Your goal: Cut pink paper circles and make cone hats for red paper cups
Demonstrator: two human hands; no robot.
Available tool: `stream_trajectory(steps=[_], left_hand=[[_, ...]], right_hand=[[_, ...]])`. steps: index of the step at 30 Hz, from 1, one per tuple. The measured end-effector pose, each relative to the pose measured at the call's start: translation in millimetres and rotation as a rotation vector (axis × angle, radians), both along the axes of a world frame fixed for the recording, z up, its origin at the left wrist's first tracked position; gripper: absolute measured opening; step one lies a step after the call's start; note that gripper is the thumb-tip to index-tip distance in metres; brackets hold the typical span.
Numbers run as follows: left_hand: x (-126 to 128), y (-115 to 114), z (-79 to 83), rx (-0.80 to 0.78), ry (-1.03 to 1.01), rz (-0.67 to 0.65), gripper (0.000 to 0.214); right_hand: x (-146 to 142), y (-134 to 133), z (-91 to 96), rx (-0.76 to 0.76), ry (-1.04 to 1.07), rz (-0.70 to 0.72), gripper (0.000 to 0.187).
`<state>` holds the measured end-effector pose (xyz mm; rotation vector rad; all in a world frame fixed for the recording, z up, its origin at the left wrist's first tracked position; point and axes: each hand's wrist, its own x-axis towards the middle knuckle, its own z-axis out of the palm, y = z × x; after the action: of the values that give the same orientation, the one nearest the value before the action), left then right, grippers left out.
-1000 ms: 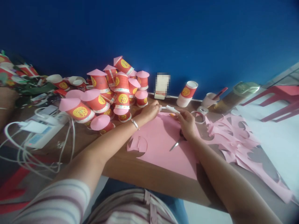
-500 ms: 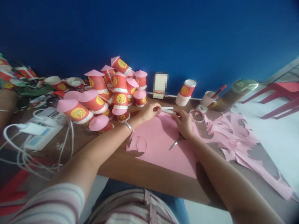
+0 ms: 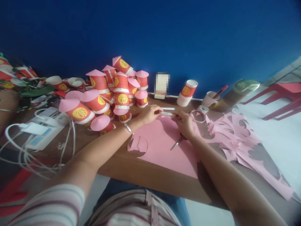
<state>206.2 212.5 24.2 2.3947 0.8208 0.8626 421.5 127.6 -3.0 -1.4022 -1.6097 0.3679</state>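
My left hand [image 3: 148,114] and my right hand [image 3: 185,123] meet over the far edge of a pink paper sheet [image 3: 164,147]. Both pinch the ends of a small white stick-like object [image 3: 167,113], fingers closed on it. A second white piece [image 3: 168,109] lies just beyond it on the table. Scissors [image 3: 178,142] rest on the pink sheet beneath my right wrist. A cut pink paper circle [image 3: 137,145] lies at the sheet's left corner.
A pile of red paper cups with pink cone lids [image 3: 110,91] fills the back left. A lone red cup [image 3: 187,92], a tape roll [image 3: 202,109], a cup with a pen [image 3: 210,99] and a bottle [image 3: 237,94] stand behind. Pink offcuts [image 3: 244,141] lie right; cables and chargers [image 3: 39,131] left.
Both hands lowered a little toward the table with the white object, which went from tilted to nearly level. The view shifted slightly.
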Motion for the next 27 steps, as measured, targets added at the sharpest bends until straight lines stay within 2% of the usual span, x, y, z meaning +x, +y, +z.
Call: stream_trajectory(steps=[2,4,7,9,12,16,20,24,27], left_hand=[[-2,0,-3.4,-0.026,0.046,0.02,0.011],[-6,-4,-4.5,-0.033,0.114,0.088,0.025],[-16,-18,2.7,-0.004,0.232,0.186,0.046],[-24,-30,13.3,-0.034,0.363,0.104,0.051],[-30,-45,29.9,-0.181,0.564,-0.078,0.063],[-28,-50,37.6,-0.193,0.724,-0.087,0.062],[-26,-42,30.0,-0.245,0.693,-0.105,0.038],[-30,-32,19.7,-0.406,0.506,-0.108,0.018],[-36,-28,14.3,-0.465,0.368,-0.034,0.019]], right_hand=[[0,1,-1.6,-0.02,-0.066,-0.007,0.021],[0,1,-4.0,-0.025,-0.187,-0.04,0.02],[-1,-1,-7.6,-0.003,-0.397,-0.087,0.021],[-1,-2,-9.1,0.016,-0.513,-0.115,0.023],[-3,-5,-9.6,0.074,-0.613,-0.176,0.027],[-9,-9,-9.4,0.191,-0.615,-0.136,0.031],[-15,-12,-8.4,0.209,-0.577,-0.062,0.029],[-17,-14,-4.5,0.195,-0.426,-0.036,0.023],[-18,-14,-2.1,0.147,-0.285,-0.046,0.019]])
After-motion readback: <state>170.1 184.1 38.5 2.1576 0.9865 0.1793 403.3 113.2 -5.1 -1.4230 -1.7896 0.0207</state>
